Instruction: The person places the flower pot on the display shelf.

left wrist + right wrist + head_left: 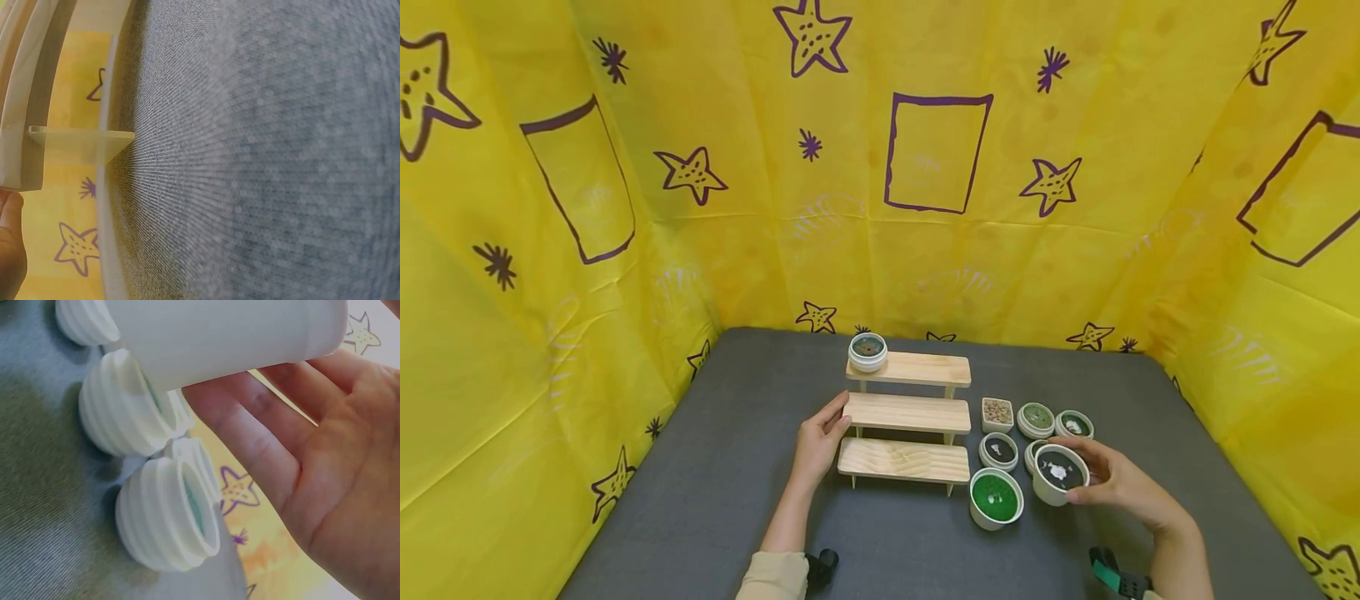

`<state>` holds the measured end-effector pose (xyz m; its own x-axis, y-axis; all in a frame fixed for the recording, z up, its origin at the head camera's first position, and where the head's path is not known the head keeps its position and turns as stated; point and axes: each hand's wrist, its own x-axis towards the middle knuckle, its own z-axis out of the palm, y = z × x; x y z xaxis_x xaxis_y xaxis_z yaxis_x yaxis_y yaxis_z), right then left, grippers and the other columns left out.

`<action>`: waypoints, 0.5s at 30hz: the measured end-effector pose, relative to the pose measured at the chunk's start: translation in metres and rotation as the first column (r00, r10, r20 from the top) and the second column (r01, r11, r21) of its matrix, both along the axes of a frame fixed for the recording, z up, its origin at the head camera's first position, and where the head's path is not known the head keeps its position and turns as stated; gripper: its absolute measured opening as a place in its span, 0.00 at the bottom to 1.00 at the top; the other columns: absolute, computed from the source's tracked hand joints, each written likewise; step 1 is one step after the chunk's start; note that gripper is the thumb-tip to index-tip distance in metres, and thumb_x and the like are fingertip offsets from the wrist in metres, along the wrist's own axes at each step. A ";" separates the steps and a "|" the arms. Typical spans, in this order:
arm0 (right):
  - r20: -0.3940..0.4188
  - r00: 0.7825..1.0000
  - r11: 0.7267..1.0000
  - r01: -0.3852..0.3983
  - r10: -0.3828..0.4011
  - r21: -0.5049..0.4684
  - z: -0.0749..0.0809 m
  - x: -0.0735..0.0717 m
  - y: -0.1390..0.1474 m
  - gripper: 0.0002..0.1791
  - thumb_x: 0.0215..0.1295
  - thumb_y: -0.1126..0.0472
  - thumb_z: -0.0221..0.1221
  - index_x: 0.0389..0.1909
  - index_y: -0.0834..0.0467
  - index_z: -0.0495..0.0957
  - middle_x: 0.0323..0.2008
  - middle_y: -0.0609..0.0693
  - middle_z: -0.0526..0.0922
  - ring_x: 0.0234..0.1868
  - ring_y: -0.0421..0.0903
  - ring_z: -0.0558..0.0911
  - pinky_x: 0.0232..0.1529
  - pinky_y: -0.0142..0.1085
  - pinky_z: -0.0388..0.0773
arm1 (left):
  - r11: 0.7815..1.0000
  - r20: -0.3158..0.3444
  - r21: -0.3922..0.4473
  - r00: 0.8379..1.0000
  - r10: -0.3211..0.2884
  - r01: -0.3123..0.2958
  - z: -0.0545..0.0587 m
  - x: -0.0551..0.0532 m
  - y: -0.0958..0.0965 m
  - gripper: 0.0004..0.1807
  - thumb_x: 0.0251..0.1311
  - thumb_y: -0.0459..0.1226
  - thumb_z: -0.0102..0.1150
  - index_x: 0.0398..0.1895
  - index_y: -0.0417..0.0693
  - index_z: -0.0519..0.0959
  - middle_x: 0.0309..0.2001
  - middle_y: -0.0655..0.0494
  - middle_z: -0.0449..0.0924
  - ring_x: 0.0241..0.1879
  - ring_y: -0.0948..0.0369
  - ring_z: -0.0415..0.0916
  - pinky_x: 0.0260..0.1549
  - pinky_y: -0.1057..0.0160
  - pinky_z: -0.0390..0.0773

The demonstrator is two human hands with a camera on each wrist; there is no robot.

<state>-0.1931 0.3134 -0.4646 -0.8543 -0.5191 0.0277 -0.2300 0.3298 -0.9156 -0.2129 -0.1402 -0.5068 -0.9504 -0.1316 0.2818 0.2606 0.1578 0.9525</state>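
My left hand [820,442] touches the left end of the middle tier of a three-tier wooden stand [906,412]; in the left wrist view its fingertips [11,209] meet the plank's end. Between thumb and fingers, my right hand [1112,482] grips a white cup [1060,473] with a dark top and white bits. The cup's smooth side [231,337] fills the top of the right wrist view, above ribbed white jars. On the top tier's left end stands a white jar [867,352] with a dark bluish top.
Right of the stand are a green-topped cup [996,498], a dark-topped jar [998,451], a square pebble pot [997,414], a green jar [1036,420] and a dark green jar [1074,425]. Another jar is partly hidden behind the held cup. Yellow curtains [925,267] surround the grey table [700,500].
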 end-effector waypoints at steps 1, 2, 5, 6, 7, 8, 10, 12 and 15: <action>0.000 1.000 1.000 0.012 -0.012 0.005 0.002 0.000 -0.001 0.35 0.59 0.69 0.64 0.67 0.66 0.65 0.57 0.33 0.78 0.52 0.30 0.80 0.47 0.25 0.78 | 1.000 0.024 0.002 1.000 0.001 -0.001 0.001 0.000 0.000 0.23 0.66 0.29 0.57 0.64 0.33 0.73 0.67 0.36 0.71 0.67 0.43 0.68 0.62 0.71 0.73; 0.008 0.999 0.999 0.031 -0.031 0.009 0.004 -0.001 -0.002 0.35 0.59 0.68 0.64 0.67 0.65 0.65 0.57 0.33 0.79 0.51 0.30 0.81 0.46 0.25 0.78 | 1.000 0.043 0.003 0.999 0.001 -0.002 0.002 0.000 0.000 0.23 0.66 0.28 0.57 0.64 0.33 0.73 0.67 0.36 0.70 0.68 0.43 0.67 0.63 0.68 0.72; 0.005 0.998 0.998 0.055 -0.055 0.021 0.011 -0.003 -0.006 0.34 0.59 0.67 0.65 0.67 0.63 0.65 0.55 0.35 0.79 0.49 0.32 0.81 0.45 0.26 0.80 | 1.000 0.076 0.010 0.997 -0.002 0.001 0.004 0.000 0.001 0.24 0.66 0.27 0.56 0.65 0.32 0.71 0.68 0.37 0.69 0.69 0.44 0.67 0.65 0.62 0.71; 0.005 0.998 0.998 0.060 -0.060 0.020 0.013 -0.004 -0.008 0.34 0.59 0.67 0.65 0.67 0.63 0.65 0.54 0.36 0.79 0.48 0.32 0.82 0.45 0.27 0.80 | 1.000 0.075 0.014 0.997 -0.003 0.002 0.004 0.000 0.001 0.24 0.66 0.26 0.56 0.65 0.32 0.71 0.68 0.37 0.69 0.69 0.44 0.67 0.65 0.60 0.70; 0.000 0.998 0.998 0.059 -0.059 0.019 0.014 -0.005 -0.009 0.34 0.60 0.67 0.65 0.67 0.63 0.65 0.54 0.36 0.79 0.48 0.33 0.82 0.44 0.27 0.80 | 1.000 0.075 0.019 0.997 -0.006 0.005 0.004 0.000 0.001 0.24 0.66 0.26 0.55 0.65 0.32 0.71 0.68 0.37 0.69 0.69 0.45 0.67 0.66 0.59 0.69; -0.006 0.998 0.998 0.056 -0.056 0.017 0.016 -0.007 -0.011 0.34 0.60 0.67 0.64 0.67 0.63 0.65 0.53 0.37 0.79 0.48 0.33 0.82 0.44 0.27 0.81 | 1.000 0.072 0.019 0.997 -0.008 0.007 0.004 0.000 0.001 0.24 0.66 0.26 0.55 0.65 0.32 0.71 0.68 0.37 0.69 0.69 0.45 0.67 0.66 0.59 0.70; -0.026 0.998 0.998 0.060 -0.059 0.015 0.018 -0.009 -0.015 0.33 0.60 0.67 0.64 0.67 0.62 0.66 0.53 0.38 0.79 0.47 0.33 0.82 0.44 0.28 0.81 | 1.000 0.068 0.019 0.998 -0.007 0.006 0.004 0.000 0.001 0.24 0.66 0.27 0.56 0.65 0.32 0.71 0.68 0.37 0.69 0.69 0.44 0.67 0.65 0.60 0.70; -0.046 0.996 0.997 0.075 -0.074 0.019 0.021 -0.012 -0.019 0.33 0.60 0.66 0.65 0.66 0.61 0.66 0.54 0.38 0.79 0.48 0.33 0.82 0.44 0.29 0.81 | 1.000 0.062 0.016 0.998 -0.003 0.002 0.004 0.000 0.001 0.24 0.66 0.27 0.56 0.65 0.32 0.71 0.68 0.37 0.70 0.69 0.44 0.67 0.64 0.63 0.72; -0.061 0.991 0.993 0.118 -0.117 0.027 0.026 -0.017 -0.026 0.33 0.61 0.64 0.65 0.67 0.59 0.67 0.54 0.38 0.79 0.47 0.33 0.82 0.43 0.30 0.82 | 1.000 0.051 0.003 0.999 0.003 -0.003 0.003 0.000 0.001 0.23 0.65 0.27 0.56 0.64 0.31 0.72 0.67 0.35 0.70 0.68 0.42 0.67 0.63 0.68 0.73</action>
<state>-0.2102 0.2871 -0.4388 -0.9067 -0.4166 0.0655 -0.2415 0.3856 -0.8905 -0.2133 -0.1393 -0.5042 -0.9631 -0.1351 0.2326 0.2113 0.1555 0.9650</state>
